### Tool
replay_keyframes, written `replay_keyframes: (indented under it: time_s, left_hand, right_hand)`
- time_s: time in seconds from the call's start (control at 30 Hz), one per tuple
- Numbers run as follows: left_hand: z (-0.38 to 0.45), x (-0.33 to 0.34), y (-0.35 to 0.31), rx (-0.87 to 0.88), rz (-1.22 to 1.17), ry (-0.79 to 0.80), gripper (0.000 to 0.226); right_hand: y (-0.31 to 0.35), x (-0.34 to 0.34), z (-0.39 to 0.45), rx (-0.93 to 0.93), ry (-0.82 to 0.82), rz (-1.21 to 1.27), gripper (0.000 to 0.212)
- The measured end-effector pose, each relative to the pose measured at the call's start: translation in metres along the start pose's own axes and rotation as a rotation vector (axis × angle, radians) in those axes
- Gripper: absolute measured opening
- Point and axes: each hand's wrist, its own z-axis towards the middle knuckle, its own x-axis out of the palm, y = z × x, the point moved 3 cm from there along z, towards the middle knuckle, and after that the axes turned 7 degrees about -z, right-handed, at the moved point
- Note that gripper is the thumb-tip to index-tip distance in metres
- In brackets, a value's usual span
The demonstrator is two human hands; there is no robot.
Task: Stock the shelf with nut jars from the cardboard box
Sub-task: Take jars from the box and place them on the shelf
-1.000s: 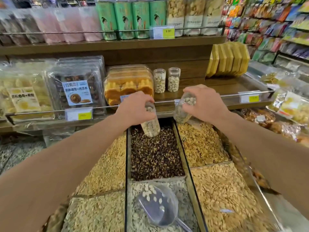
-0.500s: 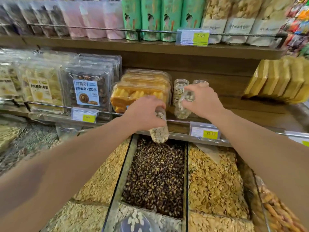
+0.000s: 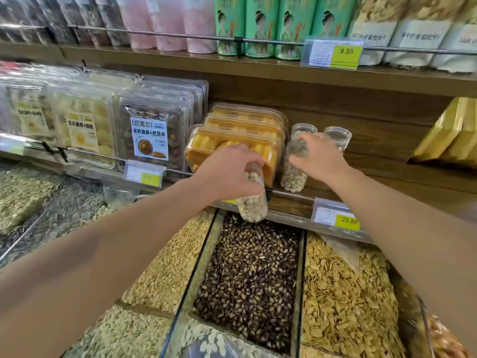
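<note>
We count two nut jars (image 3: pixel 337 135) already standing at the back of the shelf (image 3: pixel 387 174). Our right hand (image 3: pixel 318 157) grips a third by its top, setting it down in front. Our left hand (image 3: pixel 229 171) clasps a fourth jar (image 3: pixel 252 202), not yet shelved. The cardboard box is out of view.
</note>
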Motion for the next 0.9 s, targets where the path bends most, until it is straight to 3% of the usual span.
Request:
replay_keyframes:
  time_s: [0.47,0.73,0.9]
  left_hand:
    - [0.037,-0.006,-0.090,0.135,0.046,-0.065,0.053]
    - [0.106,0.028,-0.133,0.178,0.054,-0.077,0.047]
    - [0.138,0.056,-0.138,0.146,0.122,-0.038,0.053]
  right_hand:
    - [-0.079,-0.018,-0.111,0.050,0.075,-0.106,0.066]
    - [-0.118,-0.007,-0.136,0.043,0.129,-0.272,0.067]
    - [-0.129,0.004,-0.137,0.024,0.125,-0.252,0.066]
